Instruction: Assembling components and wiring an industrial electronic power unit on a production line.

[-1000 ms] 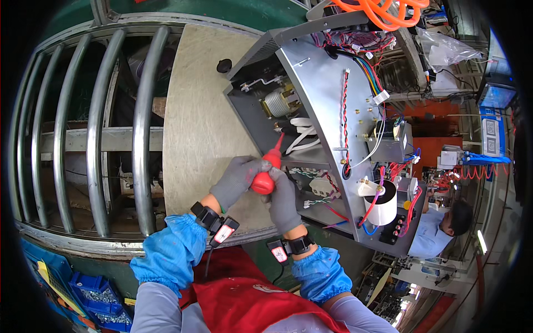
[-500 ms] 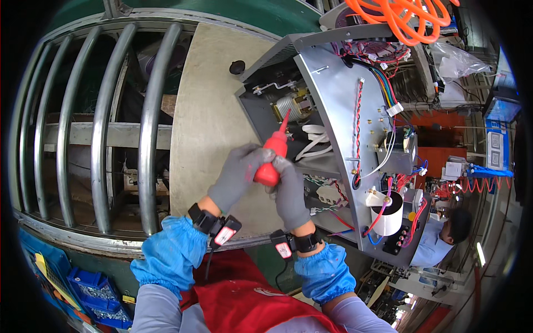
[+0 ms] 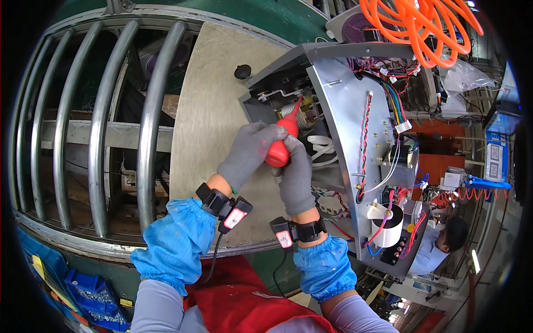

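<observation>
Both of my hands wear grey gloves and close around a red squeeze bottle (image 3: 280,151) with a long pointed nozzle. My left hand (image 3: 251,149) grips it from the left, and my right hand (image 3: 297,176) from the right. The bottle is tilted, its nozzle pointing up and away into an open grey metal cabinet (image 3: 343,139). Close by the tip sits a wound metal part (image 3: 304,117) inside the cabinet; whether they touch I cannot tell. Thick white cables (image 3: 322,149) lie just right of the bottle.
A roller conveyor (image 3: 100,127) runs along the left beside the pale board (image 3: 214,94) under the cabinet. A black knob-like part (image 3: 242,71) lies on the board. An orange coiled hose (image 3: 427,28) hangs at upper right. Blue bins (image 3: 94,297) stand lower left; another person (image 3: 438,247) is at right.
My hands have moved the red bottle slightly up and to the right, its nozzle deeper among the parts in the cabinet. The whole view has shifted a little.
</observation>
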`<state>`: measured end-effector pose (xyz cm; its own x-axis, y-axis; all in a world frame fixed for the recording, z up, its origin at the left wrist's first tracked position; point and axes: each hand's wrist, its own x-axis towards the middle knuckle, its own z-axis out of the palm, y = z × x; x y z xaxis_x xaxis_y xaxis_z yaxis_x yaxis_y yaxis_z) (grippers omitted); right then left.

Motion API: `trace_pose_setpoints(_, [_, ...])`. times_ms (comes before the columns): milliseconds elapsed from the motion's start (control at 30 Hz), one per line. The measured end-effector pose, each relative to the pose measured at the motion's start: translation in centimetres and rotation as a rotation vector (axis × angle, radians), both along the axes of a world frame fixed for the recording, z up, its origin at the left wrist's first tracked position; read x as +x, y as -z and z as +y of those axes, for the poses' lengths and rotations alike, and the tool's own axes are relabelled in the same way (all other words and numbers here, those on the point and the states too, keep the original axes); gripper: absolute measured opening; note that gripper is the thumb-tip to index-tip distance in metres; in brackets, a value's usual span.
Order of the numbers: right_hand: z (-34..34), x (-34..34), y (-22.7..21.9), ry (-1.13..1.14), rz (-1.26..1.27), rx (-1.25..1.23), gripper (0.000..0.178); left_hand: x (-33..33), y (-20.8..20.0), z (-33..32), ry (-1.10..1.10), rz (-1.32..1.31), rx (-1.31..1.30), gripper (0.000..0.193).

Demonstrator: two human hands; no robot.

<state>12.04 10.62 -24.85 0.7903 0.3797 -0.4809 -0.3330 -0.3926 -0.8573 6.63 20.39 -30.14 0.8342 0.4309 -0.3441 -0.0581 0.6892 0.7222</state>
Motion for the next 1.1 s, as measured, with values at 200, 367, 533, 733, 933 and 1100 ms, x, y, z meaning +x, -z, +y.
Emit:
trace_pose_setpoints(200, [0.2,0.3,0.3,0.015,0.050,0.043,0.023,-0.3,-0.4,-0.3,-0.050,-0.015,0.066,0.031])
trace_pose_setpoints(367, [0.0,-0.7,-0.2,-0.119,0.057,-0.024,0.025,-2.9,-1.0,-1.1,-0.088,0.161,-0.008,0.031])
trace_pose_setpoints(533, [0.8,-1.7,1.0,-0.180,0.070,-0.031,0.030,-4.2,0.0,-0.5,-0.146,0.168,-0.052,0.031])
trace_pose_setpoints(733, [1.3,-1.6,1.7,-0.144,0.099,-0.033,0.032,-3.9,1.0,0.1,-0.172,0.129,-0.045,0.032])
trace_pose_setpoints(933, [2.2,-1.2,2.1,-0.124,0.073,-0.071,0.033,-3.3,1.6,0.4,-0.169,0.159,-0.044,0.029])
trace_pose_setpoints(1100, [2.5,-0.9,1.6,-0.177,0.123,-0.086,0.034,-3.8,0.7,0.4,-0.151,0.165,-0.060,0.030])
